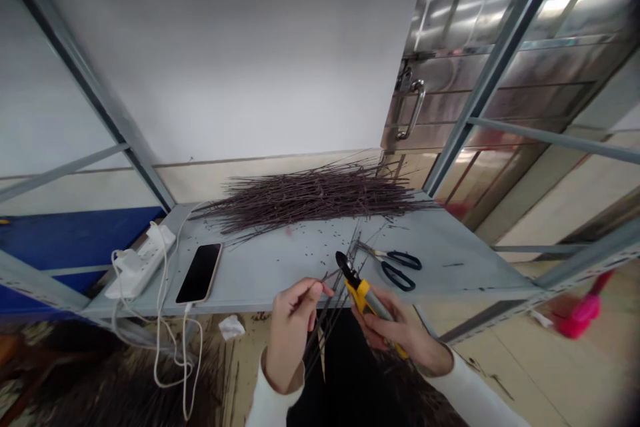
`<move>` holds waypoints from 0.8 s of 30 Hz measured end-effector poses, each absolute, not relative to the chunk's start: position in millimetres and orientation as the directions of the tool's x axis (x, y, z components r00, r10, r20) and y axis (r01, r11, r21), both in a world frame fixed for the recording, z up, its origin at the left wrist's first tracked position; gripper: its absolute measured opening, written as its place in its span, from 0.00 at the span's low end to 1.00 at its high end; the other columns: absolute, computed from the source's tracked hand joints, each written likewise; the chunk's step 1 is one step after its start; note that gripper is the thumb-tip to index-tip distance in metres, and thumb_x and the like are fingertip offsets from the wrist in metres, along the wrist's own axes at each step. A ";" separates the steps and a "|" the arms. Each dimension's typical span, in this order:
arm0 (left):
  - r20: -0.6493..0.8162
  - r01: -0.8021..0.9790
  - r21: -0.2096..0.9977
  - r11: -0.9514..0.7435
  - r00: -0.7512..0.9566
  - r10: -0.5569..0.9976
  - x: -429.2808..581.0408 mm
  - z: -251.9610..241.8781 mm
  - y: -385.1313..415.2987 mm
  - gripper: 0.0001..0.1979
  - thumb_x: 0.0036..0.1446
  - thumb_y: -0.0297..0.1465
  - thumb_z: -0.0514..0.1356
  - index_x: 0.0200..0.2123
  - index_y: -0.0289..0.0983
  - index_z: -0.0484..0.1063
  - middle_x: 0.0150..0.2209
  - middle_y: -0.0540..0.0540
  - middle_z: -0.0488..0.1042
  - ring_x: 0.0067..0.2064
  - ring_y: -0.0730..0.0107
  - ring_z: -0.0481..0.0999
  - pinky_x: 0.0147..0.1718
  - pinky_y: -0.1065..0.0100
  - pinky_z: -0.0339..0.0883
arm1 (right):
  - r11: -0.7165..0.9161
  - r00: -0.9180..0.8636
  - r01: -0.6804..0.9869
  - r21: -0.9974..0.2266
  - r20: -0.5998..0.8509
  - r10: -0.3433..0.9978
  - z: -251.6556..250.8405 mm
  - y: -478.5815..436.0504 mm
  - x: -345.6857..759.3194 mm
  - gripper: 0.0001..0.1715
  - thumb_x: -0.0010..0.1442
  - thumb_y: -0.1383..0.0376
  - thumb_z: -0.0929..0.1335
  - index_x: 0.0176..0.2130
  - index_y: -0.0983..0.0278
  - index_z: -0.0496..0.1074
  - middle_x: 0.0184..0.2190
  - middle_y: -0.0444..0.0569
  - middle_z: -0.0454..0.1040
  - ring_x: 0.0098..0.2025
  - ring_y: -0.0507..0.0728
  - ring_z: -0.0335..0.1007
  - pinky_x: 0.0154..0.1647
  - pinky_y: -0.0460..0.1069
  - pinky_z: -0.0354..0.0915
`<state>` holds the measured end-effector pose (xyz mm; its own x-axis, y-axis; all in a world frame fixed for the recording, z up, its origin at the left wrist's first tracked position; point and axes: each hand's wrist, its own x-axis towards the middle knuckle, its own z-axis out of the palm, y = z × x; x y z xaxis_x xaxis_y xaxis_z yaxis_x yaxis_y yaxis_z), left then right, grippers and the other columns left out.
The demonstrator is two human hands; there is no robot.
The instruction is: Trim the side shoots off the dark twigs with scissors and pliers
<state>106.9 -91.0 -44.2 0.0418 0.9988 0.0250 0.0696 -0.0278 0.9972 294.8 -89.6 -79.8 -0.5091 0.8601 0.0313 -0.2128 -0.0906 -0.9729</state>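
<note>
Between thumb and fingertips, my left hand [299, 307] pinches a thin dark twig [331, 275] near the shelf's front edge. My right hand [395, 327] is wrapped round yellow and grey pruning shears [369, 298], whose dark jaws point up and left, close to the twig. Whether the blades touch it I cannot tell. Several more twigs [327, 323] slant from the shelf down across my lap. Scissors with black handles [400, 265] lie to the right of the jaws, their blades partly among the twigs.
A big heap of dark twigs [320, 197] lies along the back of the grey metal shelf [450, 247]. On the left are a phone [201, 272] and a white power strip [143, 263] with cables hanging over the front edge. Metal posts [493, 73] frame the shelf. Small clippings are scattered about.
</note>
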 end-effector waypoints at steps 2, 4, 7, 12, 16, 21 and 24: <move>0.015 0.048 0.999 -0.018 0.073 0.997 108.3 -41.4 -89.7 0.21 0.54 0.47 0.57 0.25 0.34 0.74 0.11 0.58 0.51 0.15 0.78 0.49 0.17 0.71 0.42 | -0.184 -0.594 -0.305 -0.934 0.036 0.803 -79.9 -91.9 296.5 0.17 0.54 0.54 0.69 0.36 0.62 0.63 0.22 0.38 0.60 0.15 0.43 0.50 0.16 0.42 0.50; 0.003 0.016 1.000 -0.005 0.127 0.992 110.2 -38.4 -89.1 0.22 0.52 0.49 0.58 0.25 0.34 0.74 0.11 0.58 0.51 0.15 0.79 0.49 0.15 0.72 0.41 | -0.284 -0.657 -0.356 -0.890 0.023 0.753 -81.9 -94.2 297.1 0.20 0.52 0.53 0.70 0.38 0.63 0.63 0.23 0.38 0.62 0.15 0.44 0.54 0.15 0.42 0.51; -0.021 -0.014 1.000 0.024 0.209 0.978 112.2 -36.1 -89.3 0.24 0.51 0.50 0.58 0.24 0.34 0.74 0.10 0.58 0.52 0.14 0.79 0.48 0.14 0.72 0.41 | -0.446 -0.758 -0.394 -0.803 0.010 0.652 -87.0 -96.8 296.0 0.21 0.49 0.54 0.71 0.36 0.63 0.63 0.22 0.39 0.64 0.14 0.45 0.54 0.13 0.41 0.53; -0.039 0.012 0.999 0.037 0.222 0.974 108.7 -37.7 -89.7 0.24 0.51 0.51 0.58 0.24 0.34 0.73 0.11 0.58 0.53 0.14 0.79 0.49 0.15 0.72 0.41 | -0.285 -0.617 -0.357 -0.890 -0.005 0.787 -86.2 -98.7 294.6 0.19 0.53 0.55 0.69 0.41 0.62 0.65 0.25 0.40 0.64 0.17 0.45 0.56 0.16 0.42 0.55; -0.001 0.059 0.998 -0.009 0.172 0.985 106.5 -37.4 -91.8 0.23 0.53 0.50 0.57 0.25 0.34 0.74 0.12 0.58 0.51 0.15 0.79 0.49 0.17 0.71 0.42 | 0.166 -0.271 0.059 -0.984 0.144 0.952 -78.8 -94.1 301.1 0.21 0.53 0.62 0.69 0.47 0.60 0.65 0.37 0.47 0.69 0.33 0.52 0.67 0.33 0.46 0.64; -0.012 0.073 0.997 0.000 0.157 0.988 107.8 -39.8 -95.1 0.24 0.55 0.49 0.55 0.26 0.33 0.74 0.11 0.59 0.49 0.15 0.79 0.48 0.16 0.71 0.41 | 0.484 -0.174 0.512 -0.709 0.467 0.867 -82.0 -81.4 309.5 0.24 0.50 0.67 0.67 0.48 0.61 0.63 0.34 0.46 0.69 0.27 0.52 0.62 0.28 0.46 0.62; -0.016 0.077 0.997 0.007 0.116 0.993 108.8 -42.4 -95.5 0.22 0.56 0.47 0.55 0.27 0.33 0.74 0.11 0.59 0.49 0.15 0.79 0.47 0.16 0.71 0.41 | 0.525 -0.124 0.669 -0.526 0.617 0.777 -88.7 -74.3 310.2 0.22 0.49 0.64 0.68 0.46 0.61 0.64 0.34 0.49 0.71 0.28 0.54 0.66 0.28 0.48 0.65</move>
<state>108.8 -95.5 -42.4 0.1158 0.9931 -0.0158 0.0773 0.0069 0.9970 310.2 -74.3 -88.7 -0.1240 0.7769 0.6173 0.6687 0.5250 -0.5264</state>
